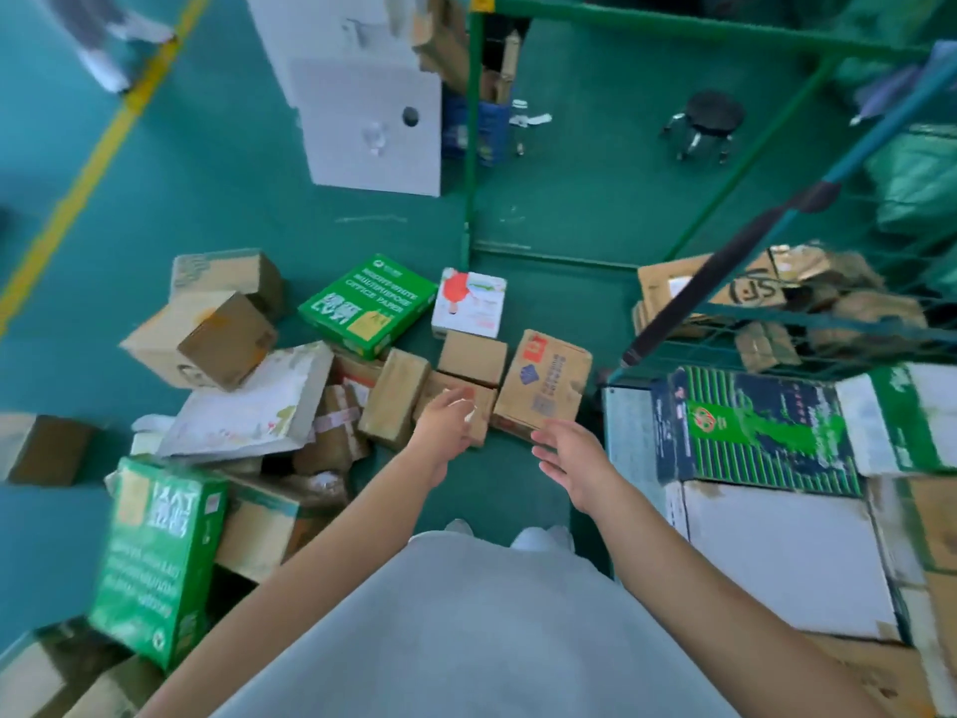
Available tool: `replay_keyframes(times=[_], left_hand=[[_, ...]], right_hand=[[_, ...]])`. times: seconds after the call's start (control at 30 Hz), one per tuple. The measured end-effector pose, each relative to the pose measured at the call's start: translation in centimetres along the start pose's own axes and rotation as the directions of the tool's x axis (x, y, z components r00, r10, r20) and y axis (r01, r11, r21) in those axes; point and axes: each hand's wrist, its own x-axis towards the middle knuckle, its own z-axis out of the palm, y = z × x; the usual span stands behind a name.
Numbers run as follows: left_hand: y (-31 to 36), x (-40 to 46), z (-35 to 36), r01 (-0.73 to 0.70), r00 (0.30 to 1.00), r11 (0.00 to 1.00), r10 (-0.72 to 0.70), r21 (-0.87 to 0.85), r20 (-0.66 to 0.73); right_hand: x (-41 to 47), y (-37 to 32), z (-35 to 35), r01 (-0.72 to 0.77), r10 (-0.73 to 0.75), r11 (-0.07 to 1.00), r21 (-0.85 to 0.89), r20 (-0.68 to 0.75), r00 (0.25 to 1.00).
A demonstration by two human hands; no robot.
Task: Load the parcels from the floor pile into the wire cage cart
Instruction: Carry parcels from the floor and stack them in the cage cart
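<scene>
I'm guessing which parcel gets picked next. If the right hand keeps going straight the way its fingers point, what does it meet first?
Probably the brown box with the red label. The open right hand points up-left at its near edge, though depth is unclear from this single view.

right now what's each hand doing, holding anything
Left hand: open, holding nothing, reaching over the small brown parcel.
Right hand: open, holding nothing, near the labelled brown box.

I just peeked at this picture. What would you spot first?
Two bare arms reach down, the left hand and right hand open over small brown boxes on the teal floor. A green office paper box lies behind them, and the wire cage cart stands right.
</scene>
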Motion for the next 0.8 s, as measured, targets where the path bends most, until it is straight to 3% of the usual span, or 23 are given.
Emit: replay_keyframes(times=[0.2,0.37,0.53,0.67,0.8], left_hand=[[0.6,1.9,-2.0,0.085,0.986,0.988,-0.102,-0.128,-0.131],[1.9,3.2,-1.0,0.057,0.985,0.986,-0.081,-0.155,-0.154],[4.0,6.6,-0.7,0.154,0.967,0.983,-0.171,-0.099,-0.191],[6.9,8.4,0.5,0.163,0.923,0.962,-0.227,-0.22,-0.31],[9.1,9.1,0.8,0.136,0.91,0.952,-0.23,-0.274,-0.346]], right_hand=[[2.2,-2.1,2.2,-0.025,0.03,0.993,-0.112,0.04,0.999],[5.3,-4.6,2.7,-0.083,0.094,0.986,-0.147,0.075,0.993],[9.3,-8.6,2.9,-0.104,0.127,0.979,-0.175,0.127,0.984],[12.3,-12.5,3.5,-0.108,0.143,0.972,-0.209,0.161,0.977],[14.9,-15.1,5.4,-0.091,0.15,0.956,-0.28,0.196,0.969]])
